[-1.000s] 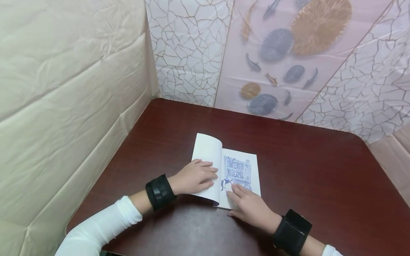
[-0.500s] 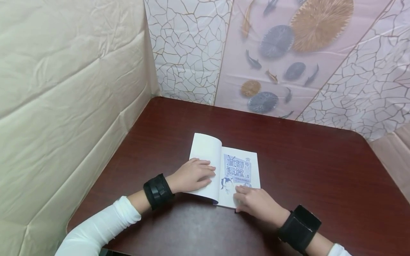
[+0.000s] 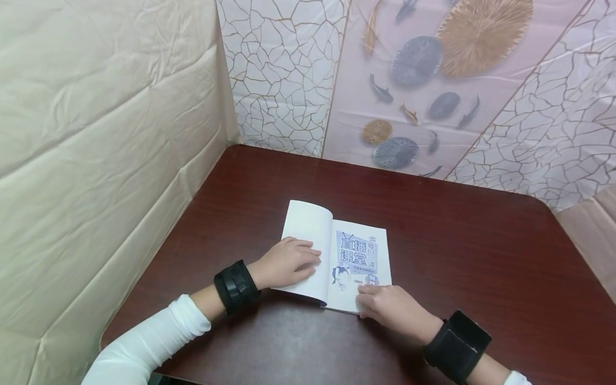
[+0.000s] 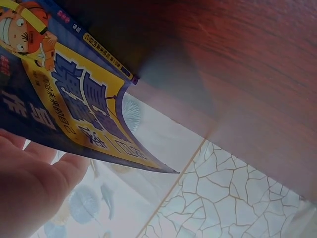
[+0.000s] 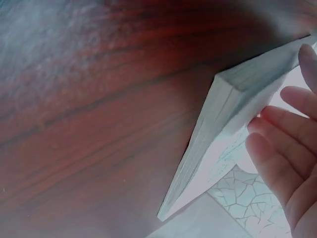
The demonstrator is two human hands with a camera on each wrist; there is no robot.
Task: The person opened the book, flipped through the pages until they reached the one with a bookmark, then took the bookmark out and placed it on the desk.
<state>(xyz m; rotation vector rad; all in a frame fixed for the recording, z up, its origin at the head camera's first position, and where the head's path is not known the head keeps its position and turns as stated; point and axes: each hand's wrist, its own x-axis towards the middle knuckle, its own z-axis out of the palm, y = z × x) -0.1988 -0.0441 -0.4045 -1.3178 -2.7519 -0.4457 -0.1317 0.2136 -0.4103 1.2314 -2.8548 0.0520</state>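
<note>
A paperback book (image 3: 358,297) lies turned to its title page, which carries blue print and a cartoon head. Its front cover (image 3: 308,222) is folded over to the left and curves up from the spine. The left wrist view shows the blue and yellow outside of that cover (image 4: 74,99). My left hand (image 3: 287,263) rests on the cover's white inner side with fingers extended. My right hand (image 3: 392,310) touches the lower right corner of the title page, its fingers loosely bent. In the right wrist view, the fingertips (image 5: 258,146) lie along the page and the thumb is by the block's edge.
The book sits on a dark red-brown table (image 3: 457,256) with rounded corners. A cream padded cloth (image 3: 120,133) hangs along the left side. Behind the table hangs a patterned cloth (image 3: 394,107).
My right hand has drawn back toward the page's lower right corner, uncovering more print, and its fingers have bent. My left hand has shifted slightly left with the cover, which leans further over.
</note>
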